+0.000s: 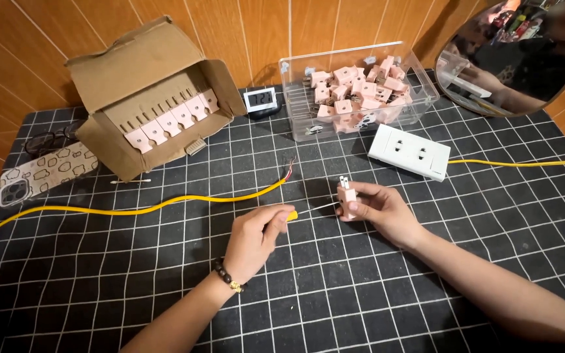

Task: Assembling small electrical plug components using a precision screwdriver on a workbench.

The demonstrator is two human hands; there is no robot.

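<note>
Left hand [251,238]: its grip is closed around a yellow-handled screwdriver [290,215], the thin shaft reaching right toward the plug.
Right hand [377,208]: its grip pinches a pink plug [347,199] between thumb and fingers, prongs pointing up, held just above the tabletop [308,307].
Plug position: in front of the person, between the white socket strip [409,151] and the bare end of the yellow cable [165,206].
Screwdriver tip: it meets the plug's side; whether it sits in a screw head is too small to tell.
Doing it well: keeping the shaft square to the plug face seems wise, so the tip does not ride out of the slot.
Steadying: resting the right wrist on the tabletop would likely stop the plug turning with the tool.
Pressure: a light push along the shaft, with the turning done by the fingers, looks the safer way on so small a part.
Risk: a slip could send the tip into the right palm behind the plug.
Nearby: a clear bin [426,91] of more pink plugs, a cardboard box [132,72] holding a row of them, a small clock [261,100], a phone [47,173].
</note>
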